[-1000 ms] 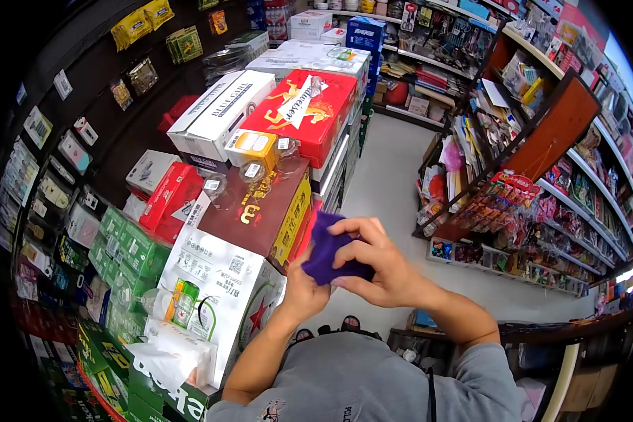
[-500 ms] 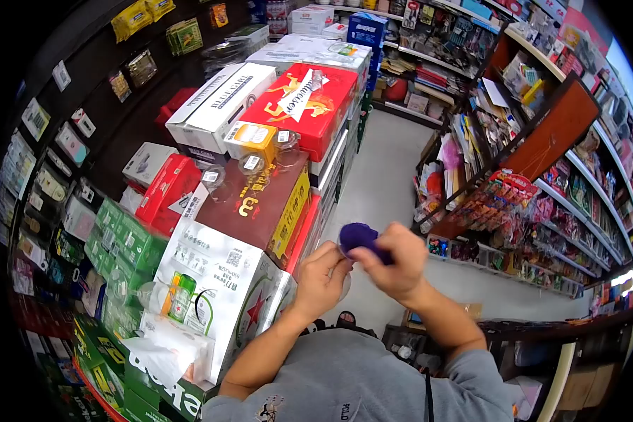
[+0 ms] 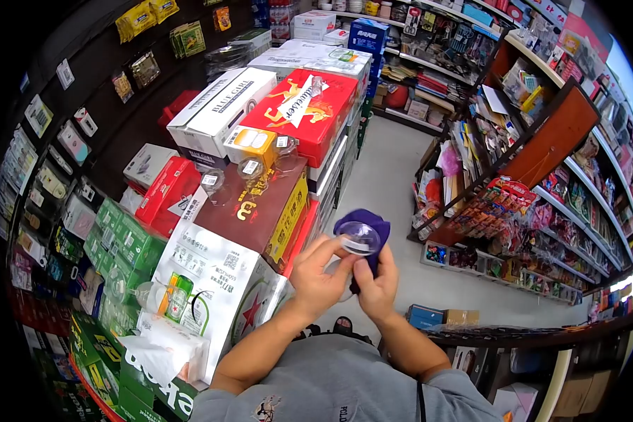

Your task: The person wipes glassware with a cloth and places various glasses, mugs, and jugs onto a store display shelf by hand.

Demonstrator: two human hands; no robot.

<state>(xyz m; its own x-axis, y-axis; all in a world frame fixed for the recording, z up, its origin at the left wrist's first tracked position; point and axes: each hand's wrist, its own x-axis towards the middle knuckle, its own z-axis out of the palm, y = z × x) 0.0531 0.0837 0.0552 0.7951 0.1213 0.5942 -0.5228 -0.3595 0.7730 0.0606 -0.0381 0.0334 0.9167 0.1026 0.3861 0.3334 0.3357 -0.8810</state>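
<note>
In front of my body, my left hand [image 3: 318, 276] has its fingers closed around a clear glass [image 3: 359, 239] with a round rim turned up toward me. My right hand [image 3: 378, 287] grips a purple cloth [image 3: 378, 226], which wraps behind and beside the glass. The right thumb presses close to the glass, near the left fingertips. Part of the glass is hidden by the fingers and the cloth. To the left, several clear glasses [image 3: 251, 169] with white labels stand on a brown carton [image 3: 221, 211].
Stacked drink cartons line my left, among them a red Budweiser box [image 3: 316, 105], a white Blue Girl box [image 3: 218, 105] and a white beer carton [image 3: 197, 260] with a tissue pack [image 3: 172, 341]. A grey-floored aisle [image 3: 380, 165] runs ahead. Shelves of goods [image 3: 513, 197] stand at right.
My right hand has turned and lowered, and the purple cloth has opened out from a bunch. The glass rim now shows against it. The view has shifted slightly.
</note>
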